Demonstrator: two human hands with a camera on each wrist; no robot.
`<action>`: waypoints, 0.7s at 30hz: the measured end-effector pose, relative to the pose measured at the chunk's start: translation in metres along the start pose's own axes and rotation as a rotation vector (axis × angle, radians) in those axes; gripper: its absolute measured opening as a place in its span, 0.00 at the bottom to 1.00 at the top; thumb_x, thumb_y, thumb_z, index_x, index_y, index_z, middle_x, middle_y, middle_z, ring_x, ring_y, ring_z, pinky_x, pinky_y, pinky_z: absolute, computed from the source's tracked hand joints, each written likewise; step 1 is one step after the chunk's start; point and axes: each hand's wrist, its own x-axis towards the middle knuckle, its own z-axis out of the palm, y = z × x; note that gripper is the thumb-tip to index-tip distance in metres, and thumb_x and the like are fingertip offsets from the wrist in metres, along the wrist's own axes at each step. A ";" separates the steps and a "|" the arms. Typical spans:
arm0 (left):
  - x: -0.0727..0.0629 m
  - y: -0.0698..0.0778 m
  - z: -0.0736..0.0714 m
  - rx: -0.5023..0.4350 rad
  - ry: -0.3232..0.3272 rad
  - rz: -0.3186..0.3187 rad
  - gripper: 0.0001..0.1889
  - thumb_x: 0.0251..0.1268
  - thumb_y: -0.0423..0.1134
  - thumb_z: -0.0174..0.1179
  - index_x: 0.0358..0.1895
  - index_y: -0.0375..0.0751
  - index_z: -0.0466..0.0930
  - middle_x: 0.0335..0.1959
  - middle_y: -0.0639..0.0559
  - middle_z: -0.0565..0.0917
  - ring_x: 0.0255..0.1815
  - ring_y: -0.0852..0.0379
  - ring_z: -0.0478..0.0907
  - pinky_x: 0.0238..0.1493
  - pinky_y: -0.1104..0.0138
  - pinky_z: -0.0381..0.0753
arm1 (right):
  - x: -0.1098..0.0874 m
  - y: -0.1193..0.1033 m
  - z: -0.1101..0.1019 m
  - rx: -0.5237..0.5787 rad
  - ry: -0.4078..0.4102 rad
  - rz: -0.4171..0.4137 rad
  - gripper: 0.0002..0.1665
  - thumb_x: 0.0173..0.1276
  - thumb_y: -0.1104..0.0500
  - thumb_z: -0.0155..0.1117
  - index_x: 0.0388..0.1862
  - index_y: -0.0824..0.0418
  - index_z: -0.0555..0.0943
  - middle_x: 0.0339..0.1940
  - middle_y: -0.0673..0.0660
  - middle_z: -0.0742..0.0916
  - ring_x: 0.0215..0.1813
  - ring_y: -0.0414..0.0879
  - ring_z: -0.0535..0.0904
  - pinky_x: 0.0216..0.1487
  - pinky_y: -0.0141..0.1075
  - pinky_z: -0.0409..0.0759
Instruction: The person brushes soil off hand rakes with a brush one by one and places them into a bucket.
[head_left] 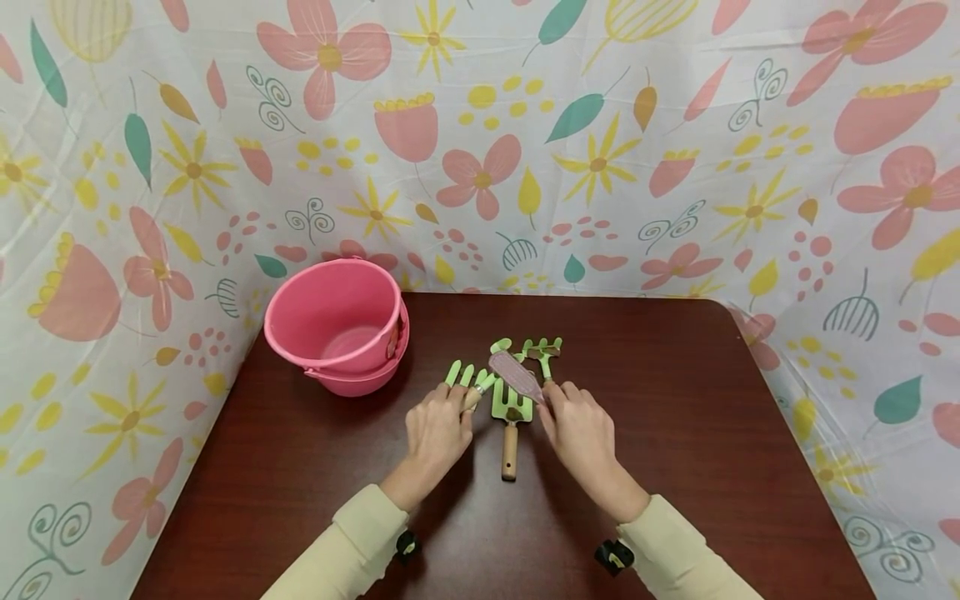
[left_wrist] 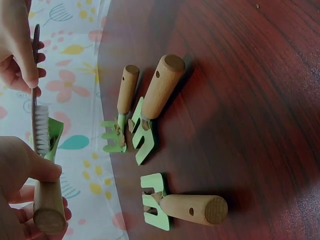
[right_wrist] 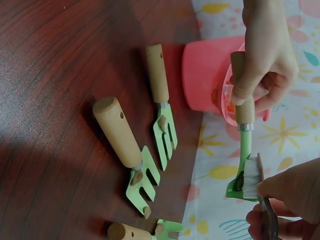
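Observation:
In my left hand (head_left: 438, 421) I grip the wooden handle of a small green garden trowel (right_wrist: 245, 122), its blade raised above the table. Dark brown dirt shows inside the blade in the right wrist view. My right hand (head_left: 581, 429) pinches a flat-backed brush (head_left: 516, 375), and its white bristles (right_wrist: 251, 180) meet the trowel's blade. Beneath both hands lie a middle green hand fork (head_left: 510, 417), another fork (head_left: 461, 375) by my left hand, and a small green rake (head_left: 546, 357) by my right. Brown lumps sit on these tools' heads.
At the table's back left stands a pink bucket (head_left: 330, 317), with a second pink rim showing under it. A flower-printed cloth (head_left: 480, 167) hangs behind the dark brown table (head_left: 675, 400) and along its sides.

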 end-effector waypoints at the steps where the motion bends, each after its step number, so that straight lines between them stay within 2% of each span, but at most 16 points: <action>1: 0.000 0.000 0.000 0.003 -0.001 -0.001 0.14 0.41 0.41 0.69 0.36 0.47 0.81 0.23 0.53 0.76 0.21 0.53 0.75 0.15 0.61 0.70 | 0.000 0.000 -0.001 0.000 -0.006 0.001 0.14 0.50 0.59 0.72 0.36 0.60 0.82 0.25 0.54 0.80 0.21 0.49 0.73 0.14 0.39 0.70; 6: 0.001 -0.001 0.000 0.004 0.002 -0.003 0.14 0.41 0.41 0.69 0.36 0.47 0.81 0.23 0.53 0.76 0.21 0.53 0.75 0.15 0.61 0.71 | 0.000 0.001 -0.003 -0.006 -0.027 0.012 0.14 0.50 0.58 0.73 0.36 0.60 0.82 0.25 0.55 0.80 0.22 0.49 0.73 0.14 0.39 0.70; 21: 0.002 -0.003 0.000 0.007 0.019 -0.023 0.13 0.40 0.40 0.69 0.34 0.46 0.81 0.23 0.52 0.76 0.21 0.52 0.75 0.16 0.59 0.72 | -0.010 0.005 -0.007 -0.010 -0.007 0.000 0.11 0.49 0.59 0.73 0.31 0.60 0.82 0.24 0.54 0.80 0.22 0.49 0.74 0.14 0.39 0.70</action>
